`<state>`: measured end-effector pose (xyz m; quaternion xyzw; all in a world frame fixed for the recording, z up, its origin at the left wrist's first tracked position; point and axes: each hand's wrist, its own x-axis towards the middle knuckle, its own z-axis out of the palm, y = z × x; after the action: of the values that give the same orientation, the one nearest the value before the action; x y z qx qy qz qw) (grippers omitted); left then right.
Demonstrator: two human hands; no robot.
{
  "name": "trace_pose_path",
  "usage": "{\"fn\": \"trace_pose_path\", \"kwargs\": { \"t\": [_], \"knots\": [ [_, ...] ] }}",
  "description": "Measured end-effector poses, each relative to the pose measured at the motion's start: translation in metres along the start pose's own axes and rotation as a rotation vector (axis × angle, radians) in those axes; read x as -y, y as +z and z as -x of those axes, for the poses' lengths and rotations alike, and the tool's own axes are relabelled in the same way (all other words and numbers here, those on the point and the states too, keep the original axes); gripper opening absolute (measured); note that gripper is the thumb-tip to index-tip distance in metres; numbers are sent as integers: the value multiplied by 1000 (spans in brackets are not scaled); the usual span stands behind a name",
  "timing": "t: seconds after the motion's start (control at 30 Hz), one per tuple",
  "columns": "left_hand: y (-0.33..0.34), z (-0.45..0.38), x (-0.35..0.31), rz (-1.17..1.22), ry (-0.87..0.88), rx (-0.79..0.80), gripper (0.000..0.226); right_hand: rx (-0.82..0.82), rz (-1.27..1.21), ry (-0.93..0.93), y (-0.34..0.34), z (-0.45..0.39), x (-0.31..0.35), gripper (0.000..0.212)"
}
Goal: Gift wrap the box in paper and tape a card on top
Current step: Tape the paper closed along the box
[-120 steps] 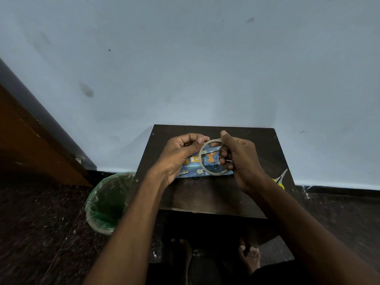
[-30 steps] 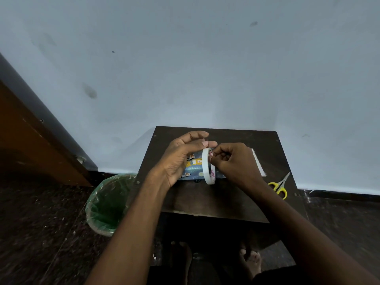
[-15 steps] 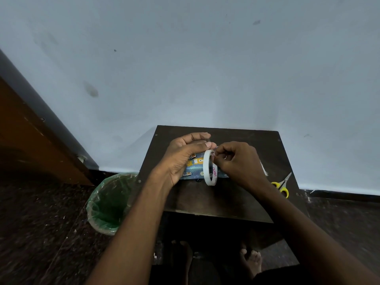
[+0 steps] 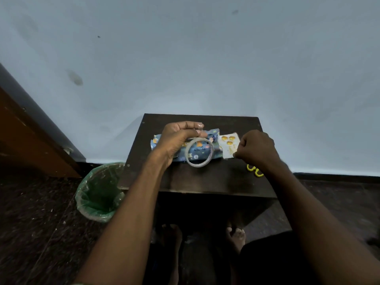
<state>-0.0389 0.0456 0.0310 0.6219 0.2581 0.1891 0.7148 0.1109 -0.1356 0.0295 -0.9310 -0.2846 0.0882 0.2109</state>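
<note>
— While the left hand (image 4: pixel 176 140) curls its fingers round the tape roll (image 4: pixel 199 152), where is the box?
— The wrapped box (image 4: pixel 205 149) lies on the dark surface (image 4: pixel 205 179), under that roll, card (image 4: pixel 228 147) just beside it.
— The right hand (image 4: pixel 255 149)?
— Fingers curled tight — whether they pinch anything, I cannot tell. Yellow scissors (image 4: pixel 255 170) peek past the wrist.

Bare forearms (image 4: pixel 131 212), bare feet (image 4: pixel 236 236)

Blue-wrapped box (image 4: pixel 186 148) beside, seemingly, card (image 4: pixel 228 147)
</note>
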Motion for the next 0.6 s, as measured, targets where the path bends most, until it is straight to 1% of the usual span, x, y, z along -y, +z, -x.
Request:
{"fn": "trace_pose_path", "kwargs": {
  "t": [0.1,0.17,0.23,0.27,0.33,0.4,0.53,0.6],
  "knots": [
    [3,5,2,-37,28,-1,23,16,120,77,2,21,-6,25],
    [4,11,5,-57,54,-1,26,-5,191,80,8,34,-11,26],
    [4,14,8,-76,72,8,27,-11,207,65,14,43,-12,28],
    [3,15,8,-81,78,16,28,9,198,49,16,45,-11,26],
    [3,17,8,-78,84,36,30,72,161,18,16,48,-8,15],
    [3,17,8,-84,92,48,31,103,121,36,13,49,-7,15],
    [4,16,7,-114,92,69,29,-26,121,70,0,54,-4,23],
    [3,14,9,-147,101,63,28,-42,146,71,-2,55,-2,24]
  ]
}}
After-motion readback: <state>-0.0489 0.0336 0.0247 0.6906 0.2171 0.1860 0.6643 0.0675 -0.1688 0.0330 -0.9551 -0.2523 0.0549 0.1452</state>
